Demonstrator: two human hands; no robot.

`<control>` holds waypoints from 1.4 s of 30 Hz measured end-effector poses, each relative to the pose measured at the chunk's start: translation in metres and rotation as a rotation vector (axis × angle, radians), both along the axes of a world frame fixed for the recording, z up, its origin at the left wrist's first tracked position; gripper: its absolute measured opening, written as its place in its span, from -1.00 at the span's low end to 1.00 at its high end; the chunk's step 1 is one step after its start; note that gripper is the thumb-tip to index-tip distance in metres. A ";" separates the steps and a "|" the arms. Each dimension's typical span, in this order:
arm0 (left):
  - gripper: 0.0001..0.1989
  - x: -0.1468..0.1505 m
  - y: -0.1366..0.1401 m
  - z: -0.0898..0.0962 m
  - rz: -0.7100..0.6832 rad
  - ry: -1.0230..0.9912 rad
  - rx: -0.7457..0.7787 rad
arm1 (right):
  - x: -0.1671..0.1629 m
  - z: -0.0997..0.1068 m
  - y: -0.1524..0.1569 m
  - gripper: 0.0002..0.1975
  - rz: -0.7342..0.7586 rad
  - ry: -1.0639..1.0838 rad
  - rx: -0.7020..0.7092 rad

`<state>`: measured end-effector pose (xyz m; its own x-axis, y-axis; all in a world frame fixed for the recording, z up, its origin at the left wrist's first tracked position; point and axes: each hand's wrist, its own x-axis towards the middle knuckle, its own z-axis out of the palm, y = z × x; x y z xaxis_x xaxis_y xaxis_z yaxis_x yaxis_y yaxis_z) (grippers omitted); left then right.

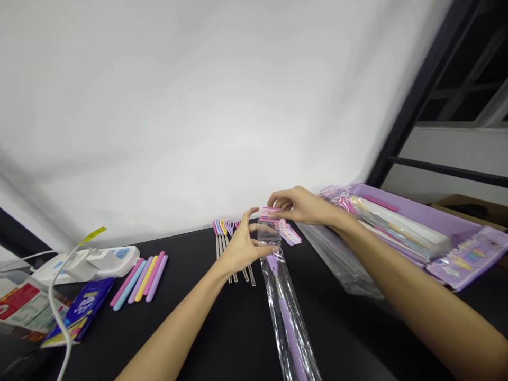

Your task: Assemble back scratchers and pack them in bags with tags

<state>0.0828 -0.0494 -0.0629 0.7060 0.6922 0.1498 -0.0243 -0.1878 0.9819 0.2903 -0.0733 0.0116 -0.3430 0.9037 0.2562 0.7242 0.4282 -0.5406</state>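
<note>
A clear sleeve (297, 317) with a purple stick (288, 320) inside lies on the black table (238, 333) in front of me, its far end between my hands and its length running toward the near edge; my left hand (244, 246) has its thumb laid across that far end, just beyond the stick's purple fingered head, with the index finger raised and spread from the thumb, and I cannot tell whether the hidden fingertips press from below. My right hand (299, 205), farther off, pinches a pink card (265, 214) between thumb and curled fingers, right at the sleeve's far end. More cards (292, 236) lie just to the right, metal rods (219, 248) to the left, coloured sticks (138, 280) farther left, and a purple box (413, 210) far right
</note>
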 end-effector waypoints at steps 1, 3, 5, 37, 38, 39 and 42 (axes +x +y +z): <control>-0.04 -0.001 0.001 0.000 0.019 0.015 -0.019 | 0.000 -0.001 0.001 -0.77 -0.012 0.013 0.006; -0.16 -0.001 0.002 0.002 0.047 0.074 -0.044 | 0.000 -0.003 0.003 -0.77 -0.022 0.042 0.011; -0.37 -0.001 0.003 0.004 0.062 0.145 -0.050 | 0.000 -0.006 0.005 -0.76 -0.019 0.069 0.021; -0.58 -0.012 0.017 -0.006 0.063 0.183 0.096 | -0.008 -0.023 0.028 -0.67 0.097 0.173 -0.226; -0.58 -0.012 0.016 -0.006 0.063 0.177 0.091 | -0.007 -0.024 0.028 -0.70 0.092 0.192 -0.204; -0.58 -0.011 0.015 -0.006 0.060 0.169 0.080 | -0.007 -0.024 0.028 -0.71 0.092 0.206 -0.181; -0.59 -0.007 0.013 -0.006 0.055 0.150 0.045 | -0.003 -0.022 0.025 -0.73 0.146 0.206 -0.138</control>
<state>0.0753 -0.0368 -0.0689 0.6840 0.7254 0.0777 0.1335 -0.2291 0.9642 0.2870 -0.0487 -0.0108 -0.4254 0.8798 0.2118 0.5288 0.4316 -0.7308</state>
